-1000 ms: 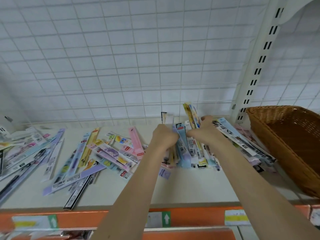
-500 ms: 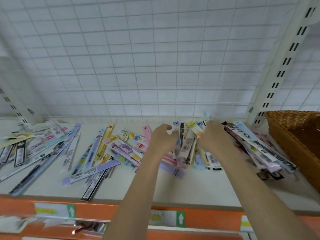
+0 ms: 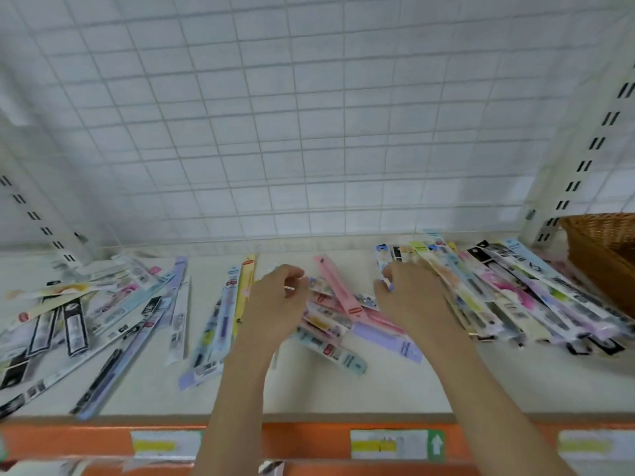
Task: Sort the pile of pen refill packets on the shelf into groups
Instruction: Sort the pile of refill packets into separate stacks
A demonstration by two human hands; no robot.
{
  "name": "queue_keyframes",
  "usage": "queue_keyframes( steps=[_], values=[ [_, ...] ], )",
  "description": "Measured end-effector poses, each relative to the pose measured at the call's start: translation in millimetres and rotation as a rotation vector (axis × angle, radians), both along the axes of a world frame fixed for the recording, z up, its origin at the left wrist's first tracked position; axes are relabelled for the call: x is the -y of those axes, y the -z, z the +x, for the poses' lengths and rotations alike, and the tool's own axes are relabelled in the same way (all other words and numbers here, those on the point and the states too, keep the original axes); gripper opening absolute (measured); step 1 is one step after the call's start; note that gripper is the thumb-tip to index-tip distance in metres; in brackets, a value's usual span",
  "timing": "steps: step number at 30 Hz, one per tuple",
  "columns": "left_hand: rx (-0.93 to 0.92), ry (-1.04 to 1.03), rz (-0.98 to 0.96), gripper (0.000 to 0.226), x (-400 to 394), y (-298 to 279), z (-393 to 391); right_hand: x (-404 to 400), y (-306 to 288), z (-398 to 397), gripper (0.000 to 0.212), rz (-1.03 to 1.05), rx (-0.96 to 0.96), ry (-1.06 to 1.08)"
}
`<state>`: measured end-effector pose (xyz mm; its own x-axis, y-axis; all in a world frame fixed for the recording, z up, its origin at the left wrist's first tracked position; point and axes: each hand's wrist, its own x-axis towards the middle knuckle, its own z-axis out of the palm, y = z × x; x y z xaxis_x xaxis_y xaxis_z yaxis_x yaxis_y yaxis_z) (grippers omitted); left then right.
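The bundle of packets that both hands were gathering upright half a second ago is now lying flat in the right-hand group [image 3: 488, 290], fanned against the other packets there, so that group is growing while the loose middle pile [image 3: 330, 321] is thinning to a few pink, lilac and pale-blue strips. The shelf [image 3: 343, 389] is carrying three clusters in all: the right-hand group just beside the wicker basket [image 3: 604, 255], the middle pile between the hands, and a looser spread of black, white and lilac packets at the left [image 3: 86, 321]. The sorting is looking partly done, with the middle pile and the left spread probably the next to be picked over. The right hand [image 3: 412, 297] is resting on the left edge of the right-hand group with its fingers curled down over the packet ends; blur is making it hard to say whether it is pinching one or only pressing them. The left hand [image 3: 275, 304] is hovering at the middle pile with its fingers loosely curled, apparently closing on nothing yet. The pink packet [image 3: 338, 286] is lying across the middle pile between the two hands, overlapping its neighbours, so lifting any one strip may be dragging others along.
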<state>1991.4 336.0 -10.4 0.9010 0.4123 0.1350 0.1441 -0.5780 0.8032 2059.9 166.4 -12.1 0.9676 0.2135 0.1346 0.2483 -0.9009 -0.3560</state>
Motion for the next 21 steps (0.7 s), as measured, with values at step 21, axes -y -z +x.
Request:
queue_keyframes(
  steps=[21],
  values=[
    [-0.069, 0.091, 0.095, 0.012, -136.5, 25.5, -52.5, -90.8, 7.3, -29.3, 0.016, 0.419, -0.088, 0.189]
  ],
)
